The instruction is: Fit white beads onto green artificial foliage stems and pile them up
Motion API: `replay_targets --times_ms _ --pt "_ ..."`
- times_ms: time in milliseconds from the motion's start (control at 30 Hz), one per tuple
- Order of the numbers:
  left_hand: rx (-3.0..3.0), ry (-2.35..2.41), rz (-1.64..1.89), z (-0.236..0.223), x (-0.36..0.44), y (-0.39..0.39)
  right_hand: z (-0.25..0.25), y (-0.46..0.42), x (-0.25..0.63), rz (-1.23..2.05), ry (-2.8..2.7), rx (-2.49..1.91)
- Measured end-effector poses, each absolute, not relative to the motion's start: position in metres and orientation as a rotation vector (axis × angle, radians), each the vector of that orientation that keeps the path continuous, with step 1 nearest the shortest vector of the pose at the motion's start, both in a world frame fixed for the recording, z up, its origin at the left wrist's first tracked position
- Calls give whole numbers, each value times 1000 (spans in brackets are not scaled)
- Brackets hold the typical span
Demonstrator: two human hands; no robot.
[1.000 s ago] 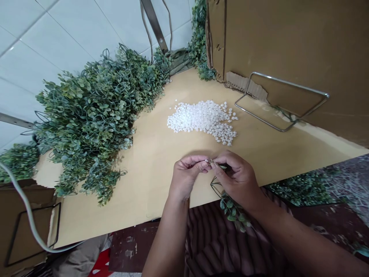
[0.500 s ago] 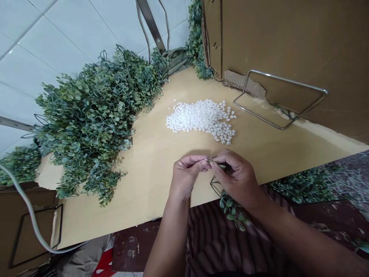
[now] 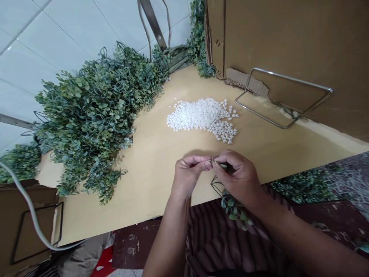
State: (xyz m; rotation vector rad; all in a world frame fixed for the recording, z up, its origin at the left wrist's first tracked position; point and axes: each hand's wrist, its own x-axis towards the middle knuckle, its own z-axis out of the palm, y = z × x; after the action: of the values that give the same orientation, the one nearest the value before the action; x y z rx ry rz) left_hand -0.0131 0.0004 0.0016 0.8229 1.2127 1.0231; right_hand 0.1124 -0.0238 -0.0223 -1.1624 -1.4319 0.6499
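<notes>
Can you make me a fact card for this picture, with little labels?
Left grip: thumb and finger pinched, at the right fingertips
Right grip: holding a leafy sprig, leaves hanging below
Between fingertips: too small to tell
White pieces: loose pile on the tan tabletop, beyond both grips
Greenery heap: left part of tabletop
Wire frame: right side, by cardboard
</notes>
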Motion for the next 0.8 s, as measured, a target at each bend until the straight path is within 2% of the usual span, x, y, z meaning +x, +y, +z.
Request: replay_targets --times_ms 300,567,800 --pt "858 1226 974 3 -12 2 -24 -24 112 596 -1422 -1158" --pt "886 1200 1087 -2 -14 0 -22 -22 111 743 -1373 -1170" --pt "890 1202 1087 -2 -14 -1 -26 -23 110 721 -1360 -1246"
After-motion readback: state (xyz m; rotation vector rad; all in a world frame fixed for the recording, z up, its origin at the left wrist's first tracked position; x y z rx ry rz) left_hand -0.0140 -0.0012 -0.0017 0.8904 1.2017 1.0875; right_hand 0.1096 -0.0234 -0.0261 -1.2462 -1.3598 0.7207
